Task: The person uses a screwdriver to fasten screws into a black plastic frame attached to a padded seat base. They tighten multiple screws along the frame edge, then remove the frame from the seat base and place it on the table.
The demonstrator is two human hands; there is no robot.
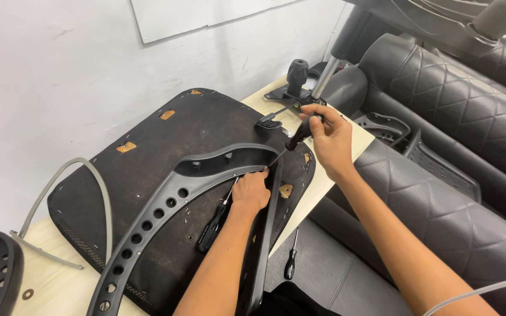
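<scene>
Left hand presses armrest frame; right hand grips screwdriver near table edge

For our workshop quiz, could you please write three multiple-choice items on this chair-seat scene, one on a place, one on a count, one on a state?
1. Where does the small washer lie?
A. on the wooden table, near the left edge
B. on the quilted cushion
C. in the right hand

2. How many screwdrivers show?
A. one
B. three
C. five

3. What is the right hand doing?
A. resting open
B. gripping a screwdriver handle
C. holding the grey hose

Answers:
1 A, it sits on bare table.
2 B, one in the right hand, one under the left hand on the seat base, one below the table edge.
3 B, its fingers wrap the black handle.
</scene>
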